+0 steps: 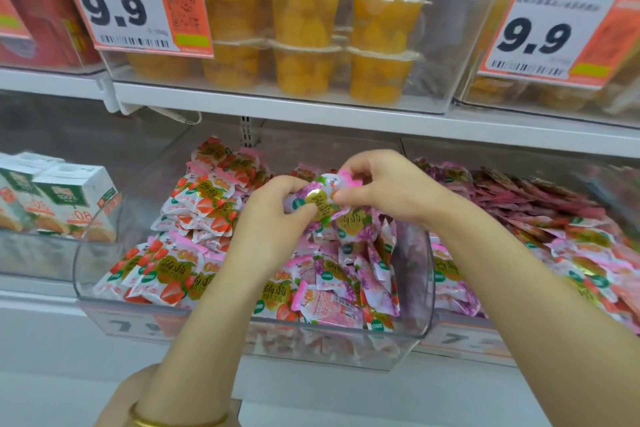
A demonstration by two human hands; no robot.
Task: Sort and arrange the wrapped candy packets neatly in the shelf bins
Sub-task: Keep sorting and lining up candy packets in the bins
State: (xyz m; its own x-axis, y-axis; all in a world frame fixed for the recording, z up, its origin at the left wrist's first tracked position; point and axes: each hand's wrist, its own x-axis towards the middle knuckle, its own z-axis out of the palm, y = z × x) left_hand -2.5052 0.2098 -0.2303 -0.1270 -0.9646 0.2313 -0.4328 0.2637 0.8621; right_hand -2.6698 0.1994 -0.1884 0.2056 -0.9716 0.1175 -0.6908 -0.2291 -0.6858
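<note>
Grape candy packet (320, 201) is pinched at both ends by the left hand (277, 218) and right hand (384, 187) just over the clear bin (427, 288), probably so it gets sorted away from the strawberry packets (204, 198).

Two grips, left grip (273, 218) and right grip (384, 184), pinch one purple packet (313, 201). Beneath them is one clear bin (427, 288) of strawberry and grape packets, too many to count. Left of the grips are at least two juice cartons (69, 198). Above the grips are two 9.9 price tags (117, 7) and at least seven fruit cups (303, 19). There is one gold bangle (173, 421) on the left wrist.
</note>
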